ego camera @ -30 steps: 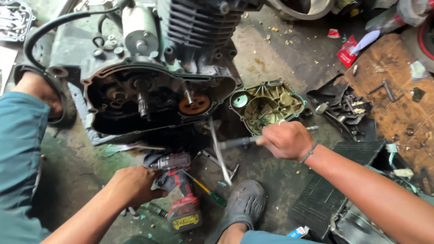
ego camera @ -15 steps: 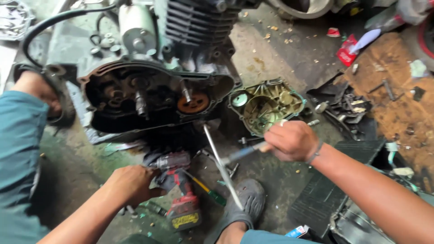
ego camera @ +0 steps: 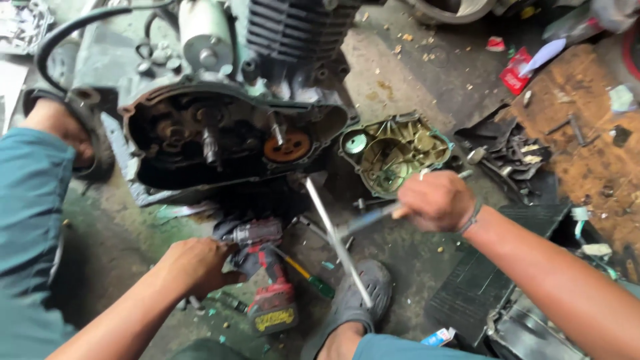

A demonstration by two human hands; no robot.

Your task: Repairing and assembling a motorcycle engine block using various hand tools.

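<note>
On the workshop floor [ego camera: 400,87], before an engine [ego camera: 227,127] with its side cover already off and gears and an orange-ringed part [ego camera: 287,145] exposed inside the open case. Removed cover [ego camera: 393,153] lying inner face up just right of the engine, touching or nearly touching the case edge.

Right hand [ego camera: 433,200] closed around the handle of a long T-shaped wrench [ego camera: 337,233]; shaft running diagonally from near the lower edge of the case down toward a grey shoe [ego camera: 363,297]. Whether the tip is seated on a fastener cannot be told.

Left hand [ego camera: 197,263] lying over the rear of a red and black power drill [ego camera: 267,280] on the floor, fingers curled on it; full grip not confirmed. Green-handled screwdriver [ego camera: 310,279] just beside the drill, loose.

Judged state of work: opening-up stage complete, with cover off and internals accessible. Internal parts appear to remain in place, so stripping or servicing inside the case judged mostly outstanding. Refitting of cover not begun.

Elsewhere: loose black parts [ego camera: 510,150] and scattered debris to the right, a red packet [ego camera: 513,73] near the top, a black hose [ego camera: 73,33] looping at upper left.
</note>
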